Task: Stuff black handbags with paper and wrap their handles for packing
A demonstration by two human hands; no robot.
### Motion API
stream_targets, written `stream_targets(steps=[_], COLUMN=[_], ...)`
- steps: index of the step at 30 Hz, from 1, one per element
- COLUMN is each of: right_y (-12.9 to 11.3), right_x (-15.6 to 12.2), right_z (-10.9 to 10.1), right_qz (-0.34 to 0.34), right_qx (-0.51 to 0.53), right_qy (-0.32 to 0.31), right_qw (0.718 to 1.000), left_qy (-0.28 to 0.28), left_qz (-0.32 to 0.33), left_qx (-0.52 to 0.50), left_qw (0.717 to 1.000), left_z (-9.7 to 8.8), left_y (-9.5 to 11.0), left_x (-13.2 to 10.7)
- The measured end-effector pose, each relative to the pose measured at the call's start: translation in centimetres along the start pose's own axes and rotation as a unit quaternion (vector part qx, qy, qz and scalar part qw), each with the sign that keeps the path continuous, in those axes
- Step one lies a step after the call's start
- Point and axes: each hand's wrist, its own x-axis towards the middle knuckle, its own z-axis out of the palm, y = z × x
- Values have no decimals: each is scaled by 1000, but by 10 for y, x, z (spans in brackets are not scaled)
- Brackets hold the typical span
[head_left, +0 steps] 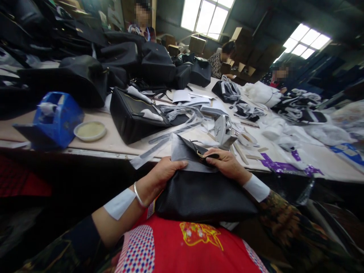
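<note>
A black leather handbag (207,195) rests against my body at the table's front edge. White tissue paper (182,151) sticks up along its upper side. My left hand (166,172) grips the bag's left upper edge, its thumb lying over the paper and its fingers hidden behind. My right hand (226,163) is closed on a short black strap with gold-coloured hardware (200,154) at the bag's top. Pieces of white paper or tape are stuck on both forearms.
A blue tape dispenser (58,119) and a shallow white dish (90,131) stand at the left. Another black bag (133,113) lies beyond. Black bags are piled at the back left. Plastic strips, papers and a grey metal dispenser (224,131) cover the table's middle. Several people are across the table.
</note>
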Motion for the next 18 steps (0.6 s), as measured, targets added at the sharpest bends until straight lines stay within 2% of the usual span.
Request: stream_targets(steps=[6,14,18], right_y=[-6,-5,-4], right_x=[-2,-5,-3], right_z=[-1,8,8], right_qz=[-23,-1,3], right_qx=[-49,-33,-36], right_qy=[-30,1,-7], right_qw=[998,999,999], left_qy=[5,-3,6], left_qz=[21,20,14], left_qx=[-8,-28,-36], left_qw=[1000,999,999], left_z=[7,8,8], left_y=[5,6,6], left_x=[-3,-4,-4])
